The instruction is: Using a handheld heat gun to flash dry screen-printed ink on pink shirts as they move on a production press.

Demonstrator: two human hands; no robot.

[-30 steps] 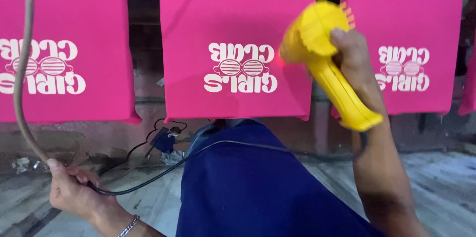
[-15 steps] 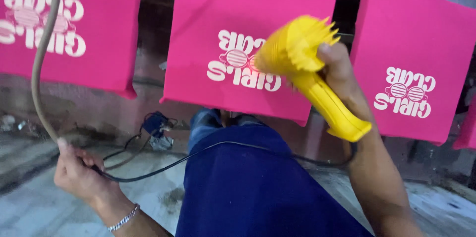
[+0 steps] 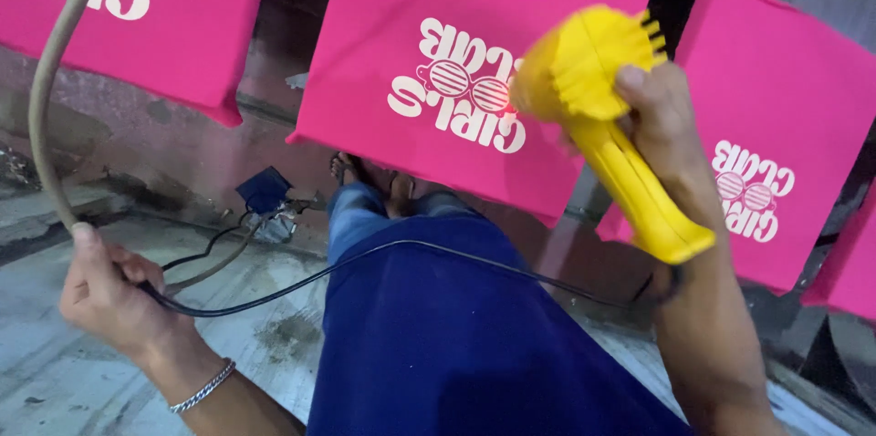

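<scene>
Yellow heat gun (image 3: 602, 117), hard moulded plastic, ribbed vents on its rounded head, long straight handle. It sat in the right hand (image 3: 666, 135), grip wrapped tight around the upper handle, handle end sticking out below the palm. Nozzle faced the middle pink fabric panel (image 3: 474, 53) just beyond the grip; nozzle tip itself hidden behind the gun body and blurred. Panel was flat matte cloth with a white print. Thin black cord (image 3: 429, 249) ran from under the right wrist, across the blue-clad lap (image 3: 465, 345), to the left hand (image 3: 105, 295). Left grip was closed on the cord plus a thick tan hose (image 3: 50, 89) that rose up and out of frame. Beaded metal bracelet (image 3: 203, 388) on the left wrist. More pink panels left (image 3: 173, 16) and right (image 3: 785, 117) of the right grip, both cut off at the edges. Small blue box (image 3: 265, 190) with tangled wires on the grey concrete floor (image 3: 64, 372), details hard to make out.
</scene>
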